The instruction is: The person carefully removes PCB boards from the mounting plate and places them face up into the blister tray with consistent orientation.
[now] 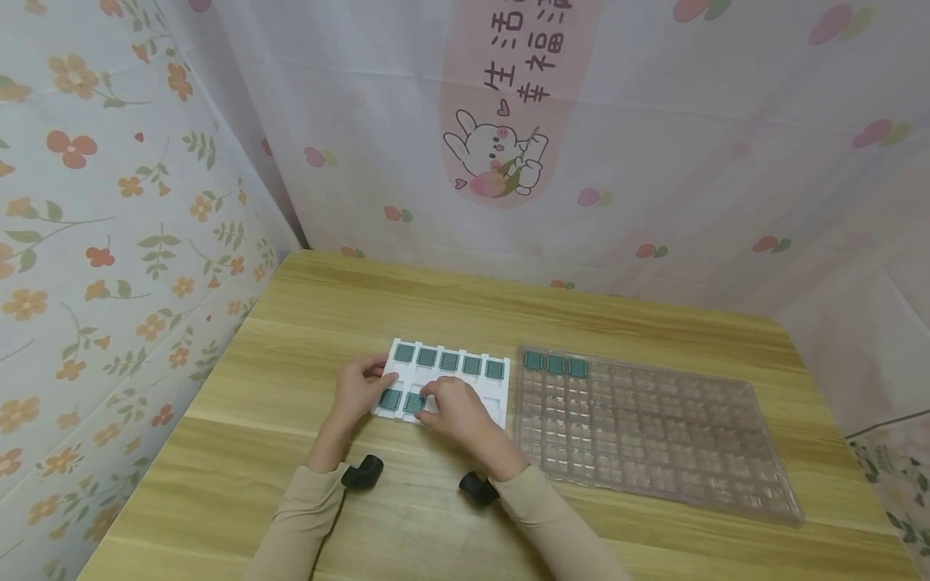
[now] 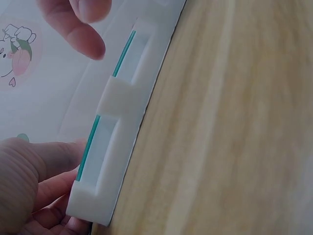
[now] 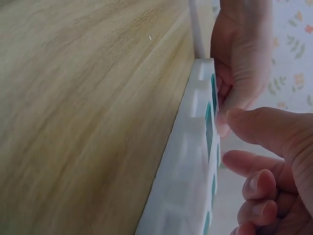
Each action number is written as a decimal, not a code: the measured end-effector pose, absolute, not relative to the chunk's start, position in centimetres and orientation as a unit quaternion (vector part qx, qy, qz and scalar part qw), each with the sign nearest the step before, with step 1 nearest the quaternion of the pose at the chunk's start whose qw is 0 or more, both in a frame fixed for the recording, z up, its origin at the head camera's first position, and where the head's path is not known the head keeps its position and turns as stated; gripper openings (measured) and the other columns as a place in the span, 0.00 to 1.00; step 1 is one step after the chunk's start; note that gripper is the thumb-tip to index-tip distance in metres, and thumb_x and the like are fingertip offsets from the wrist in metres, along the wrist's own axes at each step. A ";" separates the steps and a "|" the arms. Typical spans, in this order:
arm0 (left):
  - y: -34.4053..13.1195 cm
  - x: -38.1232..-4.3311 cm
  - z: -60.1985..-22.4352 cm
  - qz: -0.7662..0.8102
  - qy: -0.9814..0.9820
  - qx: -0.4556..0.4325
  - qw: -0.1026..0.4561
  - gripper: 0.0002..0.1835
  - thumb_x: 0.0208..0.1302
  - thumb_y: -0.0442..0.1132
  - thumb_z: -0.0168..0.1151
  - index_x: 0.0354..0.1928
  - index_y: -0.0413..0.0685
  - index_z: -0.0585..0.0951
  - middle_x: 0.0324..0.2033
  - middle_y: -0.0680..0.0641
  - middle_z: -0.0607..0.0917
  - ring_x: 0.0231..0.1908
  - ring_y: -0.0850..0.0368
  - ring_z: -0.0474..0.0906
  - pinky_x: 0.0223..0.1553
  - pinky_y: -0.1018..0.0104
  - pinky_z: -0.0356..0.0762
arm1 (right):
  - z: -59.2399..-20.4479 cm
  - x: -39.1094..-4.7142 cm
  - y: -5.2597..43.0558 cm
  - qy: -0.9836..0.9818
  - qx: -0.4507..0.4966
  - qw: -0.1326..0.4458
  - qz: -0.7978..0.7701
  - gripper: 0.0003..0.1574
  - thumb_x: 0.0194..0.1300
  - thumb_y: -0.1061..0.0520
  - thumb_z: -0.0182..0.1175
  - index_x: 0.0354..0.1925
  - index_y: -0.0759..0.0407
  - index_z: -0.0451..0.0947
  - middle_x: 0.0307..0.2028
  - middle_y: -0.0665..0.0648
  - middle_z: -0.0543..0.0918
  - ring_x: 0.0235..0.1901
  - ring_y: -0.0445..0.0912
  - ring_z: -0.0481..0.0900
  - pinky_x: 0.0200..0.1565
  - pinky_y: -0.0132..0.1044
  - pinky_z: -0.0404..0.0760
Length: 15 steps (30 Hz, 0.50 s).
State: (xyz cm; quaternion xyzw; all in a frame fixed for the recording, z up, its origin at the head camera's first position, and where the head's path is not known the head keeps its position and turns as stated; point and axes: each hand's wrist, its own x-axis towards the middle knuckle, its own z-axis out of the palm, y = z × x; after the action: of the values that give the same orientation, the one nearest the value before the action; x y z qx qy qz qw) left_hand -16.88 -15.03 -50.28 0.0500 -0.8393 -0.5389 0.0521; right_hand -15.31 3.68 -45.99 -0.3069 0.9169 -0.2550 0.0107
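Note:
A white foam tray (image 1: 409, 377) lies on the table, with a back row of several green square chips (image 1: 449, 361). Two more green chips sit toward the left of its front row. My left hand (image 1: 358, 393) grips the tray's left end, thumb on top near the leftmost front chip (image 1: 390, 399) and fingers around the edge. Over the front row is my right hand (image 1: 461, 410), its fingertips right by the second front chip (image 1: 414, 402). In the right wrist view, that hand's thumb (image 3: 264, 127) and forefinger stand apart with nothing between them.
To the right lies a large clear plastic tray (image 1: 676, 436) with many pockets; three green chips (image 1: 555, 365) occupy its back left corner. Black wrist cameras (image 1: 363, 472) sit at both cuffs. Patterned curtains (image 1: 639, 145) hang behind and beside the wooden table (image 1: 407, 516).

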 end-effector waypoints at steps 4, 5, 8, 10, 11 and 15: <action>-15.1 -16.9 -50.3 -0.538 -0.840 0.052 0.051 0.19 0.52 0.28 0.68 0.48 0.29 0.79 0.35 0.37 0.81 0.37 0.48 0.77 0.34 0.75 0.76 | -46.1 -15.2 3.4 0.921 -0.297 0.011 -0.252 0.16 0.51 0.56 0.70 0.36 0.65 0.84 0.34 0.58 0.85 0.36 0.46 0.81 0.41 0.36 0.79; -15.1 -16.8 -50.3 -0.538 -0.840 0.052 0.051 0.19 0.52 0.28 0.68 0.48 0.29 0.79 0.35 0.37 0.81 0.37 0.48 0.77 0.34 0.76 0.75 | -46.2 -15.2 3.3 0.921 -0.296 0.011 -0.251 0.16 0.51 0.56 0.70 0.36 0.65 0.83 0.34 0.58 0.85 0.37 0.46 0.81 0.41 0.36 0.79; -15.1 -16.9 -50.3 -0.538 -0.840 0.053 0.050 0.19 0.53 0.28 0.68 0.48 0.30 0.79 0.35 0.37 0.81 0.37 0.48 0.77 0.34 0.76 0.75 | -46.3 -15.3 3.2 0.923 -0.292 0.011 -0.250 0.15 0.52 0.56 0.70 0.36 0.66 0.83 0.34 0.58 0.84 0.36 0.47 0.81 0.40 0.36 0.79; -15.1 -16.9 -50.3 -0.538 -0.840 0.053 0.050 0.19 0.53 0.28 0.68 0.48 0.29 0.79 0.35 0.37 0.81 0.37 0.48 0.77 0.34 0.76 0.75 | -46.4 -15.3 3.1 0.925 -0.290 0.010 -0.245 0.15 0.52 0.56 0.70 0.36 0.65 0.83 0.33 0.57 0.84 0.36 0.46 0.81 0.40 0.35 0.79; -15.1 -16.9 -50.4 -0.538 -0.840 0.052 0.051 0.19 0.53 0.28 0.68 0.48 0.29 0.79 0.35 0.37 0.81 0.37 0.48 0.78 0.34 0.76 0.75 | -46.5 -15.3 3.0 0.926 -0.289 0.009 -0.244 0.15 0.51 0.56 0.70 0.35 0.65 0.83 0.33 0.57 0.84 0.35 0.46 0.81 0.39 0.35 0.79; -15.1 -16.9 -50.4 -0.539 -0.839 0.048 0.053 0.19 0.52 0.28 0.68 0.48 0.29 0.79 0.35 0.37 0.81 0.36 0.48 0.78 0.33 0.76 0.75 | -46.7 -15.4 2.9 0.930 -0.284 0.005 -0.233 0.15 0.51 0.55 0.71 0.35 0.65 0.84 0.32 0.57 0.84 0.34 0.46 0.81 0.38 0.35 0.79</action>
State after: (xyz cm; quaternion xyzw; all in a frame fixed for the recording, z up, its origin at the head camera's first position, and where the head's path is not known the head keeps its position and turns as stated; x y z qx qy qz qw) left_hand -16.94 -15.11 -50.44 0.0482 -0.8391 -0.5392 0.0527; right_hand -15.40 2.88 -46.65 -0.2843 0.9301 -0.2326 0.0047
